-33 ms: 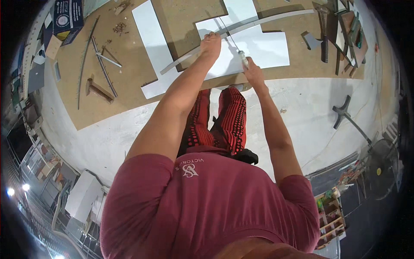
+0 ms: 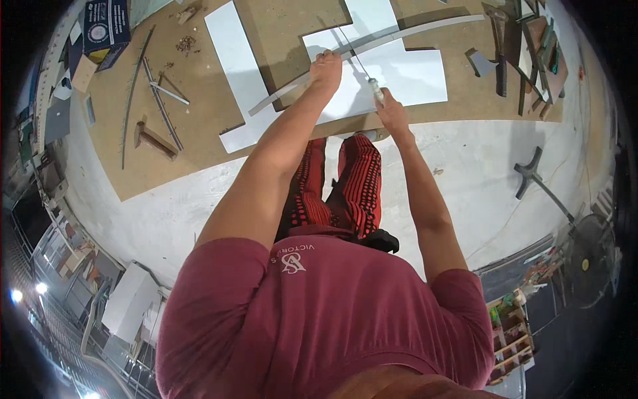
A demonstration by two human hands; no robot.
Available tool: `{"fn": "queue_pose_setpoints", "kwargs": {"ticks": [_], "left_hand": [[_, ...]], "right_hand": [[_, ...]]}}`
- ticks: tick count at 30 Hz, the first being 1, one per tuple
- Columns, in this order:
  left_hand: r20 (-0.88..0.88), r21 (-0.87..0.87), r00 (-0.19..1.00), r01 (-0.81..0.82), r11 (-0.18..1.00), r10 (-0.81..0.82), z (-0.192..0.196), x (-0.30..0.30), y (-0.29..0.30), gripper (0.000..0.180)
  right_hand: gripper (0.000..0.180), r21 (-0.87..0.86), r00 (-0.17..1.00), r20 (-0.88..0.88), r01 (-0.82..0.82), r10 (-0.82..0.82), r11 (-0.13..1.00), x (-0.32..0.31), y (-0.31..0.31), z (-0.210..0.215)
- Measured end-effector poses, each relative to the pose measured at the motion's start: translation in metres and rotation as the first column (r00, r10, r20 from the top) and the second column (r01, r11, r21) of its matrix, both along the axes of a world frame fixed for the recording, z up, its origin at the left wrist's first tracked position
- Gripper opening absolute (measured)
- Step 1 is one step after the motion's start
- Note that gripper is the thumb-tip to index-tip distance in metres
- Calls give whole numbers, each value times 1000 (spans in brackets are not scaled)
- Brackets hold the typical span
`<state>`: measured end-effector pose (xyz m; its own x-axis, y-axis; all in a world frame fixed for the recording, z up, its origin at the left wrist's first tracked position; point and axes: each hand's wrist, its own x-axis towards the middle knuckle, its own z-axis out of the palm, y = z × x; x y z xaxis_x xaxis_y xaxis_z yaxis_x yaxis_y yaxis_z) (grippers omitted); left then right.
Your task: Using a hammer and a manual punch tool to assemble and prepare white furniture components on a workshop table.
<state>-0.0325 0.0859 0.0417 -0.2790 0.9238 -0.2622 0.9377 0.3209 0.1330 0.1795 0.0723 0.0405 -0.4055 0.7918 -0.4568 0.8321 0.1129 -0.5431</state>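
My left hand (image 2: 325, 70) is closed over a long light grey strip (image 2: 442, 24), which lies slanted across a white cut-out board (image 2: 419, 76) on the brown work table (image 2: 199, 123). In my right hand (image 2: 392, 112) is the pale handle of a long thin-bladed tool (image 2: 374, 86). Its dark, narrow blade points away from me and crosses the strip just right of my left hand. Whether the blade is a saw or a plain rod is too fine to tell. Fingers of the right hand wrap the handle's near end.
On the left of the table lie a wooden-handled hammer (image 2: 154, 141), thin strips (image 2: 163, 103) and a dark blue box (image 2: 106, 33). At the right are another hammer (image 2: 500, 53), a small grey offcut (image 2: 481, 63) and stacked scraps (image 2: 535, 53). A black fan (image 2: 585, 263) stands on the floor.
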Motion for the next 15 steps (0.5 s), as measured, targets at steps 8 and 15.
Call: {"fn": "queue_pose_setpoints", "kwargs": {"ticks": [8,15], "left_hand": [[-34,-15,999,29,999,-30,-4,-3,-1,19],[17,-25,999,-32,999,32,3,-3,3,17]], "right_hand": [[33,20,999,16,-41,41,999,5,6,-8],[29,-7,998,60,-6,6,1000,18,-13,-12]]}}
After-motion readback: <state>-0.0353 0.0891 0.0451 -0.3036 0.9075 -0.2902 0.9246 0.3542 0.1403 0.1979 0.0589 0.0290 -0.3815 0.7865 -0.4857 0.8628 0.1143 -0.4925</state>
